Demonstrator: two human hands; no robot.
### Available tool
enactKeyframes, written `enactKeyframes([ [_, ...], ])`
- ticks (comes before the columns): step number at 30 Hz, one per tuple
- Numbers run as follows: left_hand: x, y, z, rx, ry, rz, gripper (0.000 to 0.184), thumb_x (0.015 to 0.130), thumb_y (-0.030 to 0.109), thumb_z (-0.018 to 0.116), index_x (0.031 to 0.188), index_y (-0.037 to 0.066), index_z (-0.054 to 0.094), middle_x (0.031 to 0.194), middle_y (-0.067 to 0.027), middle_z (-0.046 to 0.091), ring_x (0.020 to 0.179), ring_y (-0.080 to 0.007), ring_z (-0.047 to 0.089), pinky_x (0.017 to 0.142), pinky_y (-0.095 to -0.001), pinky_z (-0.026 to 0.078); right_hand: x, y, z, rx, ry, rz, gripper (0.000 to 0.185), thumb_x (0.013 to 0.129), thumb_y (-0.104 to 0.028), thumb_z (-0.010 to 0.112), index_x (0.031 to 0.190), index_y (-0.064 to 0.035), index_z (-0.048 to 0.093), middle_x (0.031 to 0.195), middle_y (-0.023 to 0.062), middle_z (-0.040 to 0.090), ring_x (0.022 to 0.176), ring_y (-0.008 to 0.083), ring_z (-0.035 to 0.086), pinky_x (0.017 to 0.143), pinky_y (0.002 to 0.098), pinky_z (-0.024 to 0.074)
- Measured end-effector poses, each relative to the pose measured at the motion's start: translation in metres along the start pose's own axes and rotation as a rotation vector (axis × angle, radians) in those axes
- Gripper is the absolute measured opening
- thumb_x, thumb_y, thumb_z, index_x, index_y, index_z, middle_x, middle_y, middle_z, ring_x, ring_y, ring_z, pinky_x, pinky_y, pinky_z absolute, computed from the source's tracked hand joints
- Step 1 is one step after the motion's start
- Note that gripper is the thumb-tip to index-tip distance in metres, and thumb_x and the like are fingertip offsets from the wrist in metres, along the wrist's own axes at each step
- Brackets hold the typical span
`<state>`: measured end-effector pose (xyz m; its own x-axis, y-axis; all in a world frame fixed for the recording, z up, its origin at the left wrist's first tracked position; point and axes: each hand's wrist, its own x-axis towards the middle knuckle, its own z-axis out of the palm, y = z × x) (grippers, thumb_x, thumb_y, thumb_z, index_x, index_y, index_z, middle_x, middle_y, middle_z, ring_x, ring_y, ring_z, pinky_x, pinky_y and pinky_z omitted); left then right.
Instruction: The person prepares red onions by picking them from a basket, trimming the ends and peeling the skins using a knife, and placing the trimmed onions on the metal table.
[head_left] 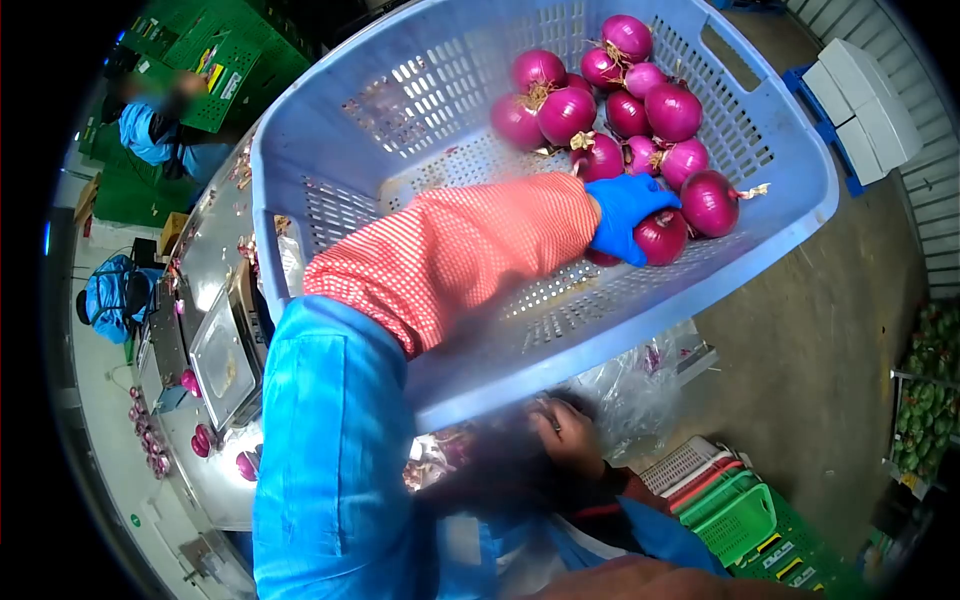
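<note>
My left hand, in a blue glove with a red checked oversleeve, reaches into a blue plastic crate. Its fingers curl round a red onion near the crate's right side. Beside it lies another red onion with a dry stem. Several more red onions are heaped towards the far right of the crate. Below the near rim is my right hand, bare, with curled fingers; whatever it may hold is too dark to make out.
A steel table with loose onions and a metal tray stands left. Clear plastic film hangs below the crate. Stacked baskets are lower right, white boxes upper right. A person in blue is by green crates.
</note>
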<state>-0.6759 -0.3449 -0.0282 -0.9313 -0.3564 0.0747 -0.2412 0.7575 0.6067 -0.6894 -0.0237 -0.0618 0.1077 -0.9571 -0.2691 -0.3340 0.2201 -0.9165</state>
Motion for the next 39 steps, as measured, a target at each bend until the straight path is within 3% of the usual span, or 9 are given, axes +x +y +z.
enactKeyframes([
  [9, 0.004, 0.011, 0.008, 0.044, -0.003, -0.163, 0.082, 0.064, 0.036, 0.081, 0.135, 0.015, 0.046, 0.128, -0.0168, 0.05, 0.119, -0.0363, 0.052, 0.1, -0.0449, 0.045, 0.0, 0.009, 0.009, -0.04, 0.037, -0.026, 0.021, 0.092, -0.019, 0.056, 0.102, -0.0025, 0.065, 0.088, 0.0167, 0.068, 0.08, 0.0322, 0.066, 0.074, 0.0389, 0.0536],
  [13, -0.018, -0.024, 0.021, -0.515, 0.242, -0.277, 0.076, 0.072, 0.024, 0.081, 0.135, 0.006, 0.043, 0.129, -0.0176, 0.051, 0.122, -0.0282, 0.051, 0.104, -0.0395, 0.042, -0.005, 0.003, 0.003, 0.054, 0.032, 0.049, 0.02, 0.092, -0.017, 0.056, 0.101, -0.0026, 0.065, 0.087, 0.0152, 0.068, 0.077, 0.0294, 0.067, 0.072, 0.0378, 0.0539],
  [14, -0.027, -0.036, 0.022, -0.486, 0.311, -0.281, 0.079, 0.066, 0.033, 0.083, 0.131, 0.007, 0.048, 0.125, -0.0202, 0.056, 0.117, -0.0332, 0.055, 0.101, -0.0413, 0.045, -0.007, 0.004, 0.004, 0.048, 0.05, 0.03, 0.019, 0.092, -0.017, 0.056, 0.101, -0.0025, 0.065, 0.087, 0.0153, 0.068, 0.077, 0.0299, 0.067, 0.072, 0.038, 0.0538],
  [19, -0.065, -0.082, 0.058, -0.57, 0.017, -0.43, 0.081, 0.069, 0.028, 0.083, 0.136, 0.004, 0.043, 0.129, -0.0198, 0.052, 0.121, -0.0285, 0.051, 0.103, -0.0406, 0.042, -0.003, -0.001, 0.005, -0.031, 0.082, -0.048, 0.017, 0.091, -0.016, 0.057, 0.099, -0.0021, 0.064, 0.086, 0.0161, 0.067, 0.077, 0.0326, 0.066, 0.072, 0.0392, 0.0535],
  [22, -0.064, -0.042, 0.051, -0.376, 0.021, -0.301, 0.082, 0.065, 0.031, 0.084, 0.133, 0.004, 0.045, 0.127, -0.0209, 0.054, 0.119, -0.0322, 0.054, 0.103, -0.042, 0.042, 0.001, -0.004, 0.005, 0.018, 0.021, 0.024, 0.016, 0.09, -0.015, 0.058, 0.097, -0.0016, 0.063, 0.086, 0.0168, 0.066, 0.075, 0.0348, 0.065, 0.07, 0.0412, 0.0531],
  [27, -0.049, -0.039, 0.073, -0.18, 0.151, -0.397, 0.079, 0.059, 0.039, 0.083, 0.125, 0.007, 0.054, 0.112, -0.0231, 0.06, 0.104, -0.0418, 0.058, 0.091, -0.0469, 0.048, 0.008, -0.001, 0.009, -0.127, 0.078, -0.204, 0.01, 0.089, -0.009, 0.058, 0.095, -0.0015, 0.062, 0.083, 0.0177, 0.064, 0.072, 0.034, 0.063, 0.066, 0.0411, 0.0523],
  [36, -0.069, -0.039, 0.006, -0.155, -0.188, -0.535, 0.085, 0.059, 0.046, 0.084, 0.126, 0.003, 0.054, 0.116, -0.0212, 0.062, 0.112, -0.0363, 0.059, 0.096, -0.0425, 0.047, -0.003, -0.015, 0.011, -0.008, 0.141, -0.082, 0.012, 0.09, -0.01, 0.059, 0.096, -0.0012, 0.063, 0.083, 0.018, 0.064, 0.074, 0.0341, 0.064, 0.066, 0.0395, 0.051],
  [37, -0.07, -0.035, -0.009, -0.11, -0.18, -0.526, 0.082, 0.064, 0.038, 0.085, 0.131, 0.004, 0.051, 0.116, -0.0198, 0.063, 0.11, -0.0314, 0.061, 0.091, -0.0389, 0.05, -0.006, -0.017, 0.011, -0.043, 0.164, -0.114, 0.012, 0.09, -0.011, 0.059, 0.096, -0.0013, 0.063, 0.083, 0.018, 0.064, 0.075, 0.0345, 0.064, 0.066, 0.0395, 0.0508],
  [39, -0.081, -0.011, -0.045, -0.528, -0.1, -0.631, 0.078, 0.069, 0.027, 0.084, 0.134, 0.004, 0.048, 0.116, -0.0185, 0.063, 0.11, -0.0276, 0.061, 0.087, -0.036, 0.052, -0.012, -0.032, 0.007, -0.093, 0.218, -0.247, 0.012, 0.09, -0.012, 0.059, 0.096, -0.0018, 0.064, 0.084, 0.0183, 0.064, 0.075, 0.0355, 0.064, 0.066, 0.0396, 0.0505],
])
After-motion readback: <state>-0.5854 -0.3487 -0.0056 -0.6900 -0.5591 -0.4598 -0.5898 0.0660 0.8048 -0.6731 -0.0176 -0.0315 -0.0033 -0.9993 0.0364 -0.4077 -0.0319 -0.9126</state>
